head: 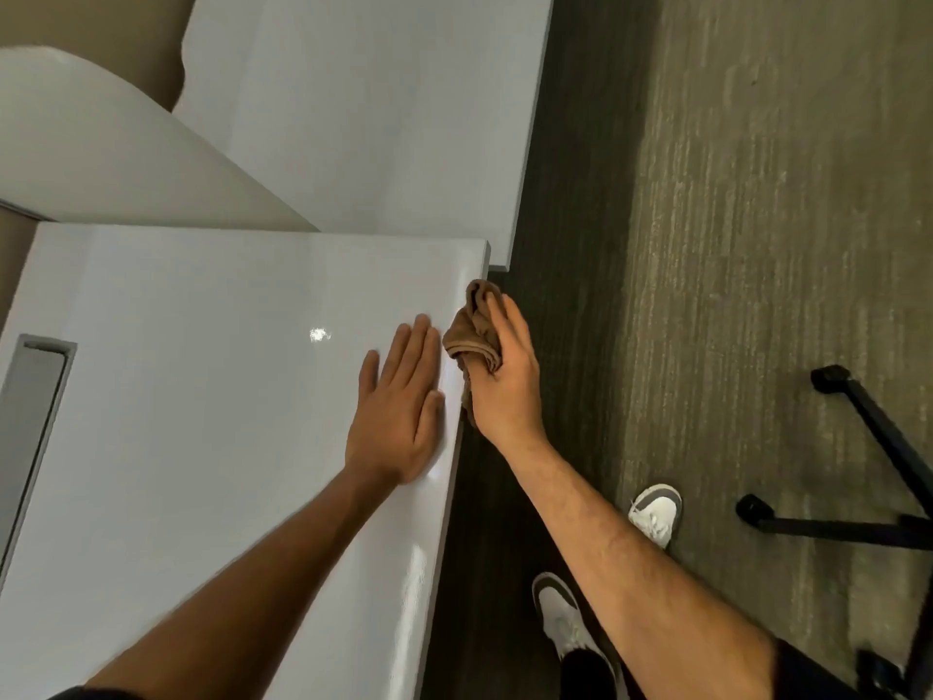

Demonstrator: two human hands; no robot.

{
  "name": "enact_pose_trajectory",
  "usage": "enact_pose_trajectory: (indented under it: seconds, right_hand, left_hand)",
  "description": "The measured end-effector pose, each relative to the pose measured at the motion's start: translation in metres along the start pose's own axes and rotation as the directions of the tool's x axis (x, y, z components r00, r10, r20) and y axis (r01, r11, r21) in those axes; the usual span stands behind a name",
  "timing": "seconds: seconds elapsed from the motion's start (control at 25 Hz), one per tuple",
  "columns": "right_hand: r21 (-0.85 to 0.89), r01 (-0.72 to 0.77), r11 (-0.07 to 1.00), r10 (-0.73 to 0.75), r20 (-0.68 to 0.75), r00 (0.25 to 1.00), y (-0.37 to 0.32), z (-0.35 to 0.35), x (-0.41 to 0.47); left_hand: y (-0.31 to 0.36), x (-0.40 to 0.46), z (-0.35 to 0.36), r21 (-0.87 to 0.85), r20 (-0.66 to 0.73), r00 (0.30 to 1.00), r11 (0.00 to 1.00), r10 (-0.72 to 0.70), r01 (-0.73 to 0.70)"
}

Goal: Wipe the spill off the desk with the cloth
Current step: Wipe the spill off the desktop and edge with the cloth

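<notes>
Bunching the cloth [472, 336] at the table [202, 396] edge, the right hand [505, 376] grips it; the tabletop lies to its left, where the left hand [399, 411] rests flat, fingers straight.

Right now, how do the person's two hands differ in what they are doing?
The left hand lies flat with straight fingers on the white desk; the right hand curls its fingers round a bunched brown cloth. The left hand sits on the desk top near its edge; the right hand is at the desk's side edge, over the dark floor. The left holds nothing. Both forearms are bare.
</notes>
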State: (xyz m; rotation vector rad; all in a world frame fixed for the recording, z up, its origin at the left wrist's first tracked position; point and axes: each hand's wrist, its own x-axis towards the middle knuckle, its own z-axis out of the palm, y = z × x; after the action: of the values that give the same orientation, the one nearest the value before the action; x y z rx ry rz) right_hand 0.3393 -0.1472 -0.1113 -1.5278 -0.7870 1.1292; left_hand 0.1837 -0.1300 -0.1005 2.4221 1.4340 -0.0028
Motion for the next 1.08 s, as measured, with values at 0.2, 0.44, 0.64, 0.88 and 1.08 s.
enact_pose_trajectory:
  seconds: [0.2,0.44,0.64,0.88,1.08]
  right_hand:
    - [-0.078,-0.024,0.997,0.027,0.035,0.999,-0.019,-0.015,0.052]
    - [0.138,-0.054,0.989,0.045,0.072,0.996,-0.050,-0.048,0.085]
    - [0.202,-0.151,0.968,0.105,0.222,0.969,-0.087,-0.068,0.144]
    - [0.222,-0.450,0.865,0.309,0.471,0.826,-0.112,-0.035,0.237]
    - [-0.220,-0.303,0.927,0.373,0.621,0.689,-0.094,0.016,0.296]
  left_hand:
    - [0.005,0.000,-0.005,0.019,0.053,0.998,0.999,-0.037,0.036]
    - [0.009,0.001,-0.010,-0.041,0.046,0.997,0.997,-0.065,0.067]
    - [-0.004,0.022,-0.028,-0.301,-0.081,0.985,0.946,-0.151,0.120]
    - [-0.015,0.098,-0.057,-0.475,-0.068,0.777,0.705,-0.626,0.526]
    - [-0.004,0.138,-0.045,-0.383,-0.037,0.626,0.590,-0.779,0.711]
